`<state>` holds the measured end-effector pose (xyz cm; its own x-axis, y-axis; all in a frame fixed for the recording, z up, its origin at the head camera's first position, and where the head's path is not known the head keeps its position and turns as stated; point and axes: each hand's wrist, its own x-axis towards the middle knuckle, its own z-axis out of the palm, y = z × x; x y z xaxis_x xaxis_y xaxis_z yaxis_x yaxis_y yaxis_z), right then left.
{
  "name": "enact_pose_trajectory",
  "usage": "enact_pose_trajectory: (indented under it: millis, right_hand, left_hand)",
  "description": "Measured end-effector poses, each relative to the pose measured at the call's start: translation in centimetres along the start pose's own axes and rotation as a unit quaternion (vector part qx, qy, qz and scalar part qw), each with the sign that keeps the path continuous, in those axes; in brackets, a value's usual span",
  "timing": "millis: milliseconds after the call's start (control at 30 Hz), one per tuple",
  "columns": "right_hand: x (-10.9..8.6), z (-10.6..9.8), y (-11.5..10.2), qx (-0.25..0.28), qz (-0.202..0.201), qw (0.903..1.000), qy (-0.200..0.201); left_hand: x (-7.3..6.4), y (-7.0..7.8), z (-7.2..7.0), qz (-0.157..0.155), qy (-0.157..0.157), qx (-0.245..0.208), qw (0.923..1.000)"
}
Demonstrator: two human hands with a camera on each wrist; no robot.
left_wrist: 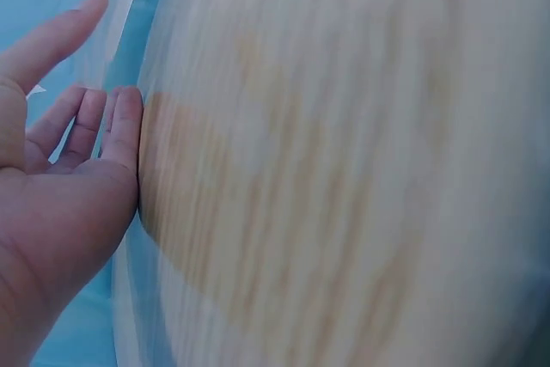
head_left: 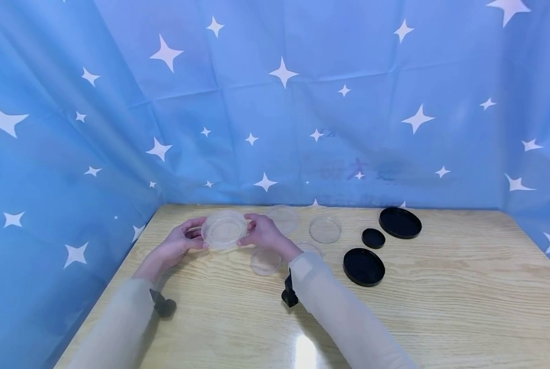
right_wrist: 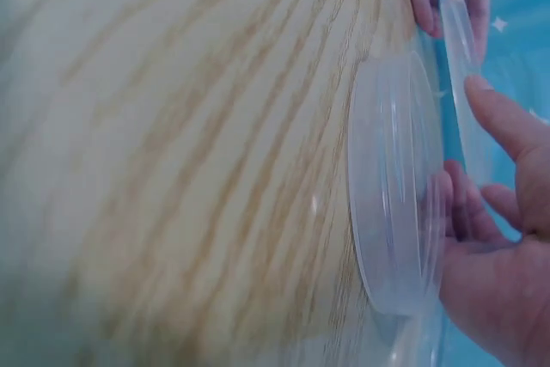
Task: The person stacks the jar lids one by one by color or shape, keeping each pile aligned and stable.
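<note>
A clear petri dish point(head_left: 224, 229) is held up over the left part of the table, between both hands. My left hand point(head_left: 183, 240) grips its left side, thumb at the near rim and fingers behind. From the right, my right hand point(head_left: 267, 234) pinches the opposite edge between thumb and fingers. The right wrist view shows the held dish point(right_wrist: 461, 58) edge-on, with the left fingers at its far end and the right thumb point(right_wrist: 498, 113) along its side. Another clear dish point(right_wrist: 387, 186) sits on the table beneath the right hand.
Several clear round dishes lie around the right forearm, among them a small dish point(head_left: 266, 261) and one farther right point(head_left: 325, 229). Black round dishes point(head_left: 364, 267) point(head_left: 400, 222) and a small black one point(head_left: 373, 238) lie to the right. A blue starred curtain point(head_left: 279, 128) hangs behind the table.
</note>
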<state>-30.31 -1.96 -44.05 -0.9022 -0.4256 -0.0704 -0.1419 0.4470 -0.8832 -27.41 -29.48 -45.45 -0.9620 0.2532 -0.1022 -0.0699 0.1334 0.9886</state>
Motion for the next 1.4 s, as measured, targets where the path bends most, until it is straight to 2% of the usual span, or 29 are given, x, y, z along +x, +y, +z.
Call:
enact_pose_trajectory:
  millis: [300,733,1067,1400]
  right_hand:
    - [-1.2,-1.1,-0.4,0.019,-0.015,0.9997,0.000]
    - [-3.4,-2.7,-0.5,0.023,-0.040,0.9989,0.003]
    - [-7.0,-4.5,-0.8,-0.019,-0.060,0.9980,0.005]
    - [-11.3,-6.3,-0.4,-0.062,-0.060,0.9963,-0.006]
  left_hand:
    - [-0.1,0.5,0.5,0.013,0.000,-0.009,0.9999]
    - [-1.3,1.8,2.3,0.000,0.006,0.035,0.9994]
    - [-3.2,3.3,5.1,0.015,0.010,0.062,0.9979]
    - [-5.2,3.8,8.8,0.044,-0.002,0.034,0.9984]
